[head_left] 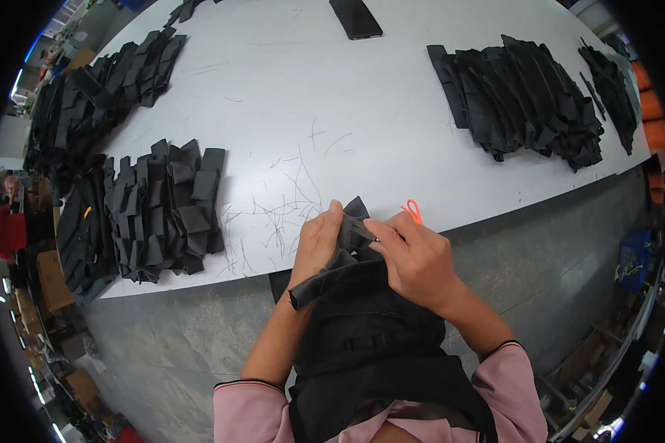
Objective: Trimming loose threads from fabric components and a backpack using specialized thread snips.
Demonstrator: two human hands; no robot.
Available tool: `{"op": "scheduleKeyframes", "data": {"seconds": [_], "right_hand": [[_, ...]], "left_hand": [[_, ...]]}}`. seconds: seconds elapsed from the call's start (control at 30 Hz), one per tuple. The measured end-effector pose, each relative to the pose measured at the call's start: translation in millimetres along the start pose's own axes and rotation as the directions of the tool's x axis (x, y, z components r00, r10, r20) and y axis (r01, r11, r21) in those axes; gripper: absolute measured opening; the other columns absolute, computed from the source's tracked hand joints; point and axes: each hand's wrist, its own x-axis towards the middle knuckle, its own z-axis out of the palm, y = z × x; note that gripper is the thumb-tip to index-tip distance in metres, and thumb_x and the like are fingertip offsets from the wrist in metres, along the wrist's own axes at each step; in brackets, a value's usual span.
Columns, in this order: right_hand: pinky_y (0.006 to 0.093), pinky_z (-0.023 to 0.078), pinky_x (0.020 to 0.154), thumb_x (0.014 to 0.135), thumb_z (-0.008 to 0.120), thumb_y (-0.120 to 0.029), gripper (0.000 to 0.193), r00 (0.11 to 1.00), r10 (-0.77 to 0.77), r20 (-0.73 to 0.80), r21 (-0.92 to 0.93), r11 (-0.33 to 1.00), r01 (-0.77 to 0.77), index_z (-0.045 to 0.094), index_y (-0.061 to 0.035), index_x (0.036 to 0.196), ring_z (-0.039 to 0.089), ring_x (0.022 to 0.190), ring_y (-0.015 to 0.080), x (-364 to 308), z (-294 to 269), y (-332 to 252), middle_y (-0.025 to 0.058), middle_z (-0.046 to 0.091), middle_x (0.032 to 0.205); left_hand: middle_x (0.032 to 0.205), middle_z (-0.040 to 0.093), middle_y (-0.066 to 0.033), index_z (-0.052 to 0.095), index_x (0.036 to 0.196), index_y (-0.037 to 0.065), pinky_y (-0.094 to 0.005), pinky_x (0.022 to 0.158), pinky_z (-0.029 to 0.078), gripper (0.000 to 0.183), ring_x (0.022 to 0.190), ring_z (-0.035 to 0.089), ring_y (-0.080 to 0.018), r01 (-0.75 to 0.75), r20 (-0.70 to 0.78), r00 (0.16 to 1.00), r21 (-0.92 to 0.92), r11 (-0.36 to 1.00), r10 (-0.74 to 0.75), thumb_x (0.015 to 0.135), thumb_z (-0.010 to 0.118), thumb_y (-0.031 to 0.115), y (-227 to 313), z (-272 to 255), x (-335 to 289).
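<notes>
My left hand (318, 238) is closed on a black fabric strip (318, 286), which is folded and hangs down over the wrist toward my lap. The strip's upper end stands up between both hands at the table's near edge. Across from it, my right hand (420, 260) is closed, thumb and forefinger pinched at the fabric. An orange cord loop (412, 210) sticks out behind its knuckles. A small glint of metal shows at the fingertips, but the tool in the palm is mostly hidden.
On the white table (273, 81), a bundle of black strips (162, 210) lies at the near left, another pile (103, 96) behind it. More black strips (521, 103) lie at the right. A dark phone (355, 18) rests at the far side. Cut threads (288, 199) litter the tabletop.
</notes>
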Motion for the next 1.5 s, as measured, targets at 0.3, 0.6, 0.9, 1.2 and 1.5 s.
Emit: {"op": "scheduleKeyframes", "data": {"seconds": [0.3,0.6,0.9,1.2,1.5], "right_hand": [[0.0295,0.044,0.05,0.071,0.068,-0.003,0.025,0.993,0.112,0.047,0.195,0.973,-0.119,0.062,-0.0046,0.095,0.055,0.058,0.0209,0,-5,1,0.0057,0.052,0.079],[0.031,0.043,0.05,0.071,0.067,-0.003,0.022,0.988,0.077,0.135,0.273,0.956,-0.112,0.062,-0.007,0.091,0.056,0.06,0.022,11,-13,10,0.0053,0.051,0.079],[0.032,0.042,0.053,0.071,0.068,-0.005,0.017,0.964,-0.009,0.266,0.307,0.949,-0.076,0.062,-0.0072,0.087,0.055,0.063,0.0221,29,-18,11,0.0046,0.052,0.079],[0.0312,0.042,0.061,0.068,0.064,-0.006,0.013,0.84,-0.421,0.343,0.285,0.898,0.334,0.061,-0.0072,0.081,0.054,0.07,0.0202,48,-27,11,0.0038,0.054,0.079],[0.0291,0.043,0.063,0.07,0.057,-0.009,0.004,0.752,-0.567,0.335,0.294,0.822,0.489,0.058,-0.0059,0.072,0.055,0.074,0.018,51,-22,7,0.0033,0.056,0.085]], "left_hand": [[0.064,0.051,0.0036,0.056,0.069,0.005,-0.0219,0.053,0.033,0.048,0.059,0.041,-0.0043,0.029,0.035,0.999,-0.034,0.999,-0.028,0.097,0.044,0.043,-2,-3,-2],[0.062,0.052,0.0033,0.057,0.07,0.005,-0.0211,0.049,0.035,0.045,0.054,0.042,-0.0038,0.204,0.194,0.963,-0.084,0.975,-0.185,0.096,0.046,0.04,-3,-20,0],[0.064,0.055,0.0019,0.061,0.074,0.003,-0.0206,0.05,0.038,0.043,0.055,0.045,-0.003,0.168,0.341,0.933,-0.123,0.978,-0.117,0.096,0.048,0.038,-4,-29,-1],[0.062,0.053,0.0036,0.062,0.073,0.001,-0.0214,0.049,0.035,0.042,0.055,0.042,-0.0031,0.343,0.377,0.877,-0.058,0.938,-0.297,0.095,0.051,0.035,-3,-33,-5],[0.065,0.056,0.0021,0.063,0.076,-0.001,-0.0194,0.048,0.037,0.04,0.058,0.046,-0.0019,0.291,0.41,0.885,-0.116,0.95,-0.221,0.096,0.049,0.03,-12,-31,-5]]}}
